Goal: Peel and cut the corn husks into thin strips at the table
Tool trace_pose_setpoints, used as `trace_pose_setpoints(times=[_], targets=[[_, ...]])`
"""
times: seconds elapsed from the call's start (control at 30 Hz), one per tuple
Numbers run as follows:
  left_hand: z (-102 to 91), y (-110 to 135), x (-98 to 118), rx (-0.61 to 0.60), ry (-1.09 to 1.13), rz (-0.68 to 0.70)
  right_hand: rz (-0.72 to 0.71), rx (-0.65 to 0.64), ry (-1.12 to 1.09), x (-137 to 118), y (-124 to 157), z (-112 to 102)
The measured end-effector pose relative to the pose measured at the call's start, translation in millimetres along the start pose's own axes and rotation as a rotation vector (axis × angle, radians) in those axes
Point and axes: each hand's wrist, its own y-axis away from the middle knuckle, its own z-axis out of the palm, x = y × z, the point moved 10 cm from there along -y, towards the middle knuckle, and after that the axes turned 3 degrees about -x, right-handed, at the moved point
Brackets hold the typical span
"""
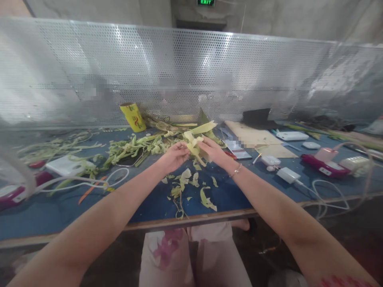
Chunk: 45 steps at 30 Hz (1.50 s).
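Pale leaf bundle (194, 148) sits between your left hand (176, 155) and right hand (213, 150), fingers pinched on it, long axis toward you.

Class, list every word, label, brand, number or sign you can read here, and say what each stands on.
"EXIT": on the green sign at the top.
Yellow container: red mark and lettering, too blurred to read.
Phone-like slab: print too small to read.
Right-hand magenta power strip: label too small to read.
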Motion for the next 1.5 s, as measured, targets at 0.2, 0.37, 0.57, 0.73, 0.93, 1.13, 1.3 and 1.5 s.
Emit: trace_pose_setpoints(times=[0.2,0.37,0.57,0.73,0.93,1.13,1.3,1.5], targets=[[5.7,2,2,-0.012,-0.065,0.029,-0.017,0.022,-0.016,1,1,3],[6.6,4,5,0.009,-0.087,0.061,0.000,0.049,0.023,4,-1,0],[3.6,3,8,0.055,-0.126,0.056,-0.049,0.164,0.065,-3,-2,-15],[3.8,3,10,0.063,-0.164,0.054,-0.068,0.152,0.056,-3,-4,-15],[2.9,3,9,0.072,-0.188,0.048,-0.091,0.155,0.075,-4,-4,-14],[1.0,6,5,0.100,-0.205,0.011,-0.085,0.116,0.080,-4,-4,-11],[-0.9,4,7,0.086,-0.195,0.060,-0.064,0.080,0.027,2,-5,-7],[-1.4,4,10,0.090,-0.208,0.068,-0.013,0.084,-0.079,9,-5,-7]])
